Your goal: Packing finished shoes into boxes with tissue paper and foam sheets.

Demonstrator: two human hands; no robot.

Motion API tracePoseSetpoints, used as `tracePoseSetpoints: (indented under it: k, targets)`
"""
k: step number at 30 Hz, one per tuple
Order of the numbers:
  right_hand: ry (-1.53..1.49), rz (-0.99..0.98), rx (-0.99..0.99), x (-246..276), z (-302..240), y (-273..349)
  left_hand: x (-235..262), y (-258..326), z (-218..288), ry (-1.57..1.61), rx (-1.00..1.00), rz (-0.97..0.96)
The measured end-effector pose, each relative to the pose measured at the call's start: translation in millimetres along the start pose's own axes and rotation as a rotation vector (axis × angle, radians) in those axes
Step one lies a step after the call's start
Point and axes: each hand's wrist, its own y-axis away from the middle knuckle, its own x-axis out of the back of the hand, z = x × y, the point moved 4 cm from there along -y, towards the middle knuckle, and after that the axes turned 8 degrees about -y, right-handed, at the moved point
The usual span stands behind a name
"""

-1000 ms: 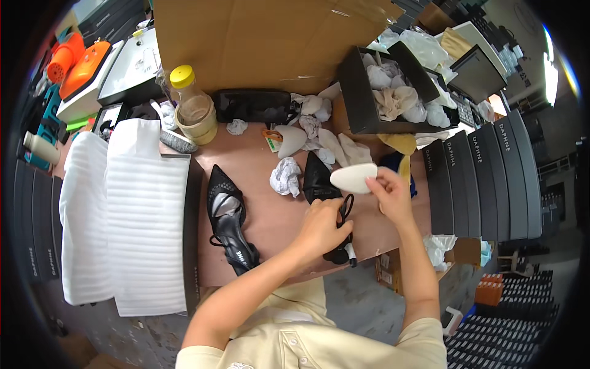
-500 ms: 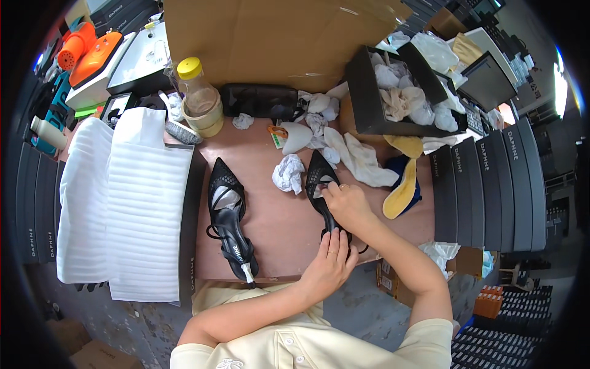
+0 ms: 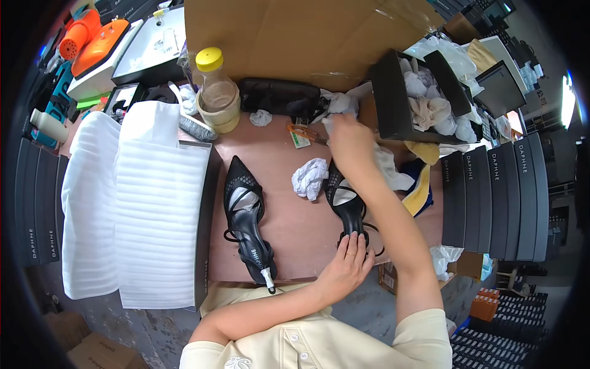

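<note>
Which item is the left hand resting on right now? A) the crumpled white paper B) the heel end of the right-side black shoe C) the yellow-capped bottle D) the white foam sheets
B: the left hand lies over the heel end of the black shoe, well away from the other three items.

I see two shoes on the table (image 3: 289,203): one shoe (image 3: 246,224) left of centre, the other shoe (image 3: 345,203) to its right, a paper ball (image 3: 309,177) between them. My left hand (image 3: 348,267) rests on the right shoe's heel end; my right hand (image 3: 349,140) reaches beyond its toe. Behind stands a bottle (image 3: 216,92); an open box (image 3: 413,101) sits far right, foam sheets (image 3: 132,200) left.
</note>
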Motion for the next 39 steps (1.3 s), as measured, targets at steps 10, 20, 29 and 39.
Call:
tracePoseSetpoints:
  k: [10, 20, 29, 39]
  targets:
    - [-0.052, -0.081, 0.560, 13.3, 15.9, 138.8, 3.6, -4.1, 1.2, -0.010, -0.019, 0.006]
    - [-0.332, -0.196, -0.074, 6.8, 44.9, 114.7, 2.9, -4.2, -3.6, 0.024, -0.008, 0.003]
    - [-0.113, -0.313, 0.232, 0.7, -42.8, 55.4, 0.6, -2.3, -3.5, 0.024, -0.030, 0.008]
    - [-0.879, -0.166, -0.342, 53.9, -6.1, 126.8, -3.3, 0.4, -5.4, 0.077, 0.003, 0.047]
